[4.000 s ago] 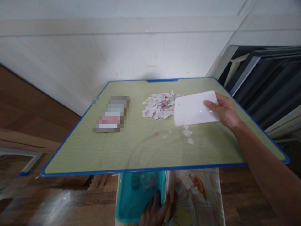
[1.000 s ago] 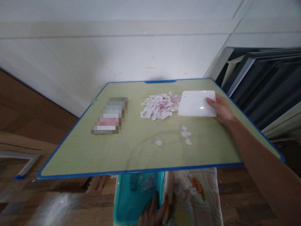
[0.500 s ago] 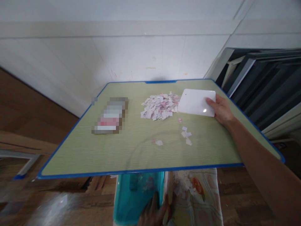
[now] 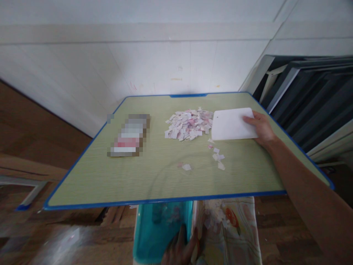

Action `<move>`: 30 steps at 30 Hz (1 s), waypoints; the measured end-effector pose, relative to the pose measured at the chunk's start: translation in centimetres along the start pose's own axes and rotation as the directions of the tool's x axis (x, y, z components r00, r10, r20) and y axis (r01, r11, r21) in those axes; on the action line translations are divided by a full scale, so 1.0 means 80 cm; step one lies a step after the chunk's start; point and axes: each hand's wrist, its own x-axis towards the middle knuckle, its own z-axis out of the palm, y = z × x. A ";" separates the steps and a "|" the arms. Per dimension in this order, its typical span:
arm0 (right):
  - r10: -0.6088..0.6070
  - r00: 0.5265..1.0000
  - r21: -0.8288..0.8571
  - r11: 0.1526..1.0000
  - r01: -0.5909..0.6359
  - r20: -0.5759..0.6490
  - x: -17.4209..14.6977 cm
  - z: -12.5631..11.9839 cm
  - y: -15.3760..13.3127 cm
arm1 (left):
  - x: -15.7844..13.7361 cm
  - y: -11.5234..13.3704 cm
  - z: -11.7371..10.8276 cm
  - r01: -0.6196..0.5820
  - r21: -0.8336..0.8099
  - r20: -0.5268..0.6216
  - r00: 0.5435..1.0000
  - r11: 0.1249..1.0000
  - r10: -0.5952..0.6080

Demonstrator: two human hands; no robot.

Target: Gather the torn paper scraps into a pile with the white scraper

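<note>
My right hand [image 4: 263,129] is closed on a flat white plastic scraper [image 4: 234,124] with a small hole near one corner, thumb on its face. The scraper's left edge meets a pile of small white and pink paper pieces [image 4: 190,125] on the green table [image 4: 104,180]. A few loose paper scraps [image 4: 217,156] lie nearer the front. Low at the bottom, in shadow, my left hand [image 4: 176,252] grips the right rim of a teal tray [image 4: 149,239], its fingers inside. More scraps lie in the tray, below the table's front edge.
A pixelated oblong object [image 4: 128,136] lies on the table's left part. A patterned cloth [image 4: 234,232] with scraps on it is right of the tray. Dark panels [image 4: 317,92] lean at the right. The white wall [image 4: 165,62] stands behind the blue table edge.
The scraper has shifted slightly right and toward me, and its tilt has changed. Another scrap now shows below its left corner. My left hand stays at the tray.
</note>
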 end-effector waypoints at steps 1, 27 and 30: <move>-0.008 1.000 0.006 1.000 0.008 -0.008 0.000 0.000 -0.001 | 0.000 0.000 0.000 0.000 -0.007 0.001 1.000 1.000 0.000; -0.019 0.999 0.080 0.997 0.021 -0.030 0.004 0.000 0.003 | 0.005 0.006 0.002 0.066 -0.157 0.331 0.943 0.985 -0.010; -0.003 1.000 0.085 0.996 0.005 -0.022 0.002 0.001 0.000 | 0.003 0.006 0.002 0.058 -0.145 0.319 0.948 0.988 -0.009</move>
